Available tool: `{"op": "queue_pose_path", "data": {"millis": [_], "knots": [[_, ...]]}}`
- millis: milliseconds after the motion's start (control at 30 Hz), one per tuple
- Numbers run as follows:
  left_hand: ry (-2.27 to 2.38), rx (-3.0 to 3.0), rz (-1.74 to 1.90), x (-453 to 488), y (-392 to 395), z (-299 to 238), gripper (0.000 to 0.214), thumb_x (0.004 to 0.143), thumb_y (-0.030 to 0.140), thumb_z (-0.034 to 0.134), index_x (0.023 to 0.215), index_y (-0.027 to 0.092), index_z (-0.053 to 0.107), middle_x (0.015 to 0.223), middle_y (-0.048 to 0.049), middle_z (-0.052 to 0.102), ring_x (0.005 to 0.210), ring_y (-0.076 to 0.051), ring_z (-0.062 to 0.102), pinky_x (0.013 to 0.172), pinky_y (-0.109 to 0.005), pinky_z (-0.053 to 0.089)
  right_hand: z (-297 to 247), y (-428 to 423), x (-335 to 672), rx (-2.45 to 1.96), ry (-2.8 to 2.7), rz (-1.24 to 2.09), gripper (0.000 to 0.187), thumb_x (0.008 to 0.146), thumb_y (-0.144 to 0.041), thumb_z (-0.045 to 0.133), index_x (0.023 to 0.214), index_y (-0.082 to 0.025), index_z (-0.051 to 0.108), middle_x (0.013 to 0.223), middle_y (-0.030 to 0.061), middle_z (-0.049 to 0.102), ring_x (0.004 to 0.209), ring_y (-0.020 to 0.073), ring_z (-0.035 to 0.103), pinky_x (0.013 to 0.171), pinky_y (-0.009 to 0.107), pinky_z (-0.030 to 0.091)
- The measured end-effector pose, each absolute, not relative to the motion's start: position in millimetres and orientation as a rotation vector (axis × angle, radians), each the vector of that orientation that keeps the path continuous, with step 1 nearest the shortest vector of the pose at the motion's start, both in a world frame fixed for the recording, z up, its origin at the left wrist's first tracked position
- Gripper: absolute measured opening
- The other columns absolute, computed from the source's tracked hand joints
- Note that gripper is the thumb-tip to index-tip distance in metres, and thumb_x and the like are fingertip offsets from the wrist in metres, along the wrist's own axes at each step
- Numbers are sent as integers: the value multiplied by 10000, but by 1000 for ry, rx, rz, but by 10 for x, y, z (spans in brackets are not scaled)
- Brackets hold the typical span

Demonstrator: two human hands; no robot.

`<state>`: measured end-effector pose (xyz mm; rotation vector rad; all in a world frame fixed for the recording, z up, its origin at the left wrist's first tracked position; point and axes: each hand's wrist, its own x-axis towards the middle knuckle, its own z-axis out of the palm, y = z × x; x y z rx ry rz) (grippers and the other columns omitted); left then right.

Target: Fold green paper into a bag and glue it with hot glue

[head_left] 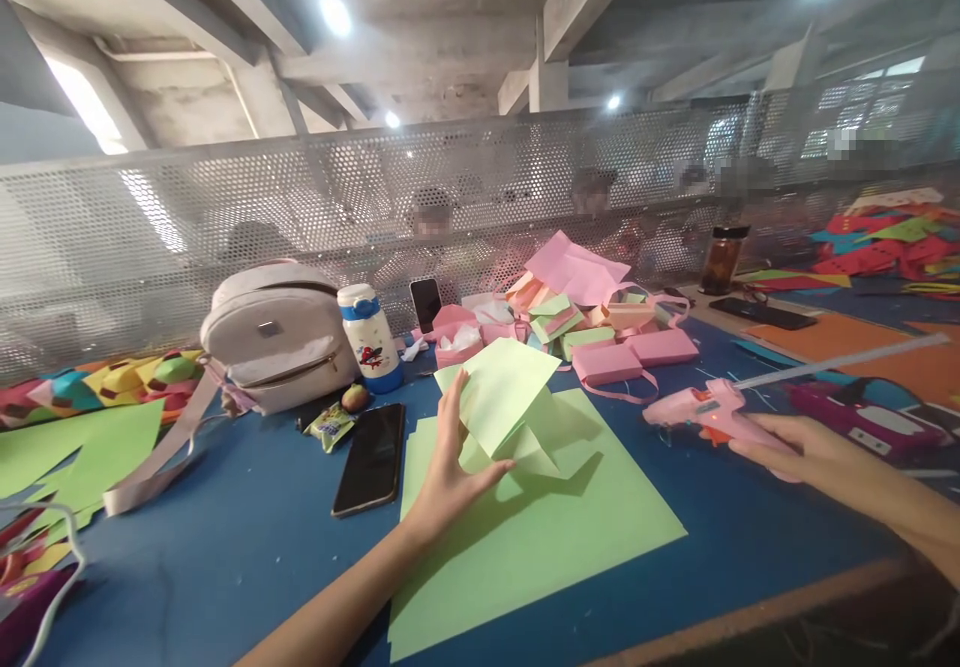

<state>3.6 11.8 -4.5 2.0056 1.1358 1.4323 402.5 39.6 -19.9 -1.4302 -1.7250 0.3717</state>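
My left hand (457, 457) grips a folded piece of light green paper (510, 392) between thumb and fingers, holding it tilted above the table. Beneath it lie large light green sheets (547, 557), stacked slightly out of line. Off to the right, my right hand (787, 442) is closed around the handle of a pink hot glue gun (705, 412). A long glue stick (840, 362) sticks out of its back end. The gun's nozzle points left, apart from the green paper.
A black phone (370, 459), a snack packet (330, 427), a bottle (371, 337) and a backpack (277, 332) stand left. Pink and green paper pieces (600, 337) pile up behind. A purple case (862, 417) lies right. A perforated metal screen (300, 207) closes off the back.
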Motion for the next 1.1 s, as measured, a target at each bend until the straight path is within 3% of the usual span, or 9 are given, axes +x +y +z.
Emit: {"op": "queue_pose_path", "data": {"millis": [67,167,267,533,867,1100], "knots": [[1143,2025,1424,33,128,-56,941,818,473,733,1551,382,149,1637,-69,141,1509,-328,92,1187,-486,231,-62,353,3950,-1393,-1846,839,465,807,-648,617,697,-204,698,555,62,556,469,132,496,454,311,332],[1154,2052,1414,28,137,-78,961,804,513,735,1548,391,139,1634,-87,136,1504,-348,93,1173,-554,219,141,268,3757,-1262,-1885,1038,491,824,-643,585,621,-197,565,562,27,535,511,151,512,532,306,402],[1155,2087,1402,29,132,-90,975,800,536,728,1548,400,118,1636,-94,125,1503,-357,87,1173,-586,189,272,185,3491,-1135,-1869,1210,450,875,-618,548,734,-192,534,553,-17,499,488,130,465,536,289,391],[1137,2134,1392,39,120,-92,991,791,576,715,1546,420,93,1638,-90,126,1502,-363,87,1179,-595,163,345,200,3118,-926,-1856,1386,410,905,-568,572,763,-198,468,501,-61,447,418,83,371,454,246,315],[1113,2131,1377,52,96,-81,1019,779,574,727,1545,433,70,1635,-86,126,1499,-370,96,1139,-564,290,377,129,3010,-871,-1875,1492,407,910,-548,588,752,-194,465,517,-64,454,426,71,391,460,229,329],[1119,2160,1365,47,97,-86,1039,772,576,729,1547,432,53,1635,-102,121,1504,-379,77,1175,-608,170,314,106,2928,-792,-1872,1582,380,929,-523,576,775,-194,465,487,-78,447,412,75,400,462,228,343]]}}
